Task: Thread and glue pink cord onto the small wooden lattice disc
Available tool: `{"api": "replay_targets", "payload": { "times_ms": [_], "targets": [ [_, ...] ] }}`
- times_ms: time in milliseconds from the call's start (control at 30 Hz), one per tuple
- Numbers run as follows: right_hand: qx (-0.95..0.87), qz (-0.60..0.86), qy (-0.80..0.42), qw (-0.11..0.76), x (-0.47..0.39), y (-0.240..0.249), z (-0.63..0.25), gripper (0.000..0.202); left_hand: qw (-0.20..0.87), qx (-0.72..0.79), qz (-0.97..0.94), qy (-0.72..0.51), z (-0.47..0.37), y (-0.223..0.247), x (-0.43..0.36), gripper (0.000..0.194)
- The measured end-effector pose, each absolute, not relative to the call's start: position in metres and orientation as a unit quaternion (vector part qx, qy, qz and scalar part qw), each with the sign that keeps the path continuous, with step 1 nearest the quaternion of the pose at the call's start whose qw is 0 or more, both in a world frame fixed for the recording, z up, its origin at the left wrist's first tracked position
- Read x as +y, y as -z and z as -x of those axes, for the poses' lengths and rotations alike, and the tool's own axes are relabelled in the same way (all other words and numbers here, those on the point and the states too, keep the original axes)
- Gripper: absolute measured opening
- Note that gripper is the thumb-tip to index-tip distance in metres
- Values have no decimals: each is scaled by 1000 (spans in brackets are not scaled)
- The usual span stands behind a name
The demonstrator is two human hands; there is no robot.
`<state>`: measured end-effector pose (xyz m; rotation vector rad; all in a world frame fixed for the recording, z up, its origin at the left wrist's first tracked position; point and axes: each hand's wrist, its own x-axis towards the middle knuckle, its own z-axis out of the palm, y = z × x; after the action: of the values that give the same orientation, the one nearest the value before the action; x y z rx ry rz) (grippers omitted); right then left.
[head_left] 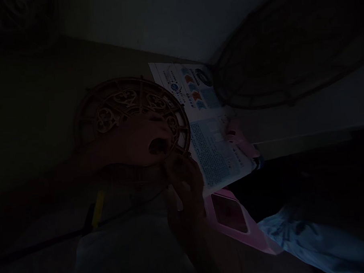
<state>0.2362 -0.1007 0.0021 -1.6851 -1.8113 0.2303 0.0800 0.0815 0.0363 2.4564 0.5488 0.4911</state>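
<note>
The scene is very dark. A round brown openwork lattice frame [124, 98] with a spoked rim and curled ornaments lies before me. Reaching in from the left, my left hand [152, 138] rests over its middle, fingers curled onto the lattice. My right hand [186, 188] comes up from below to the frame's near right rim, its fingers bent together there. What the right fingertips pinch, if anything, is lost in shadow. A thin dark cord-like line [142, 201] runs from the lower left towards the right hand.
A printed sheet [213, 151] lies under and right of the frame. Pink objects [234, 218] stand at its near edge, beside light blue fabric [313, 239]. A larger round lattice [259, 103] leans at upper right. A yellow item [98, 208] is at lower left.
</note>
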Motion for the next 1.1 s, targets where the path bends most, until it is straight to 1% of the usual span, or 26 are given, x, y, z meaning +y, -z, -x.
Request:
{"api": "replay_targets", "payload": {
  "times_ms": [133,333,500,667,867,1100],
  "targets": [
    [-692,635,-84,333,-100,1,-238,58,284,195,-919,-191,-80,-36,82,15],
    [-685,635,-87,347,-101,9,-239,55,282,194,-919,-194,-80,-34,83,13],
    [-671,661,-103,320,-101,10,-237,48,280,194,-921,-189,-80,-34,84,9],
    [-689,642,-72,329,-100,10,-233,50,277,187,-925,-181,-78,-37,84,13],
    [-706,626,-43,327,-97,10,-235,51,269,199,-927,-168,-77,-38,83,13],
    [-697,623,-55,353,-97,9,-234,45,299,189,-926,-130,-72,-42,88,15]
  ]
}}
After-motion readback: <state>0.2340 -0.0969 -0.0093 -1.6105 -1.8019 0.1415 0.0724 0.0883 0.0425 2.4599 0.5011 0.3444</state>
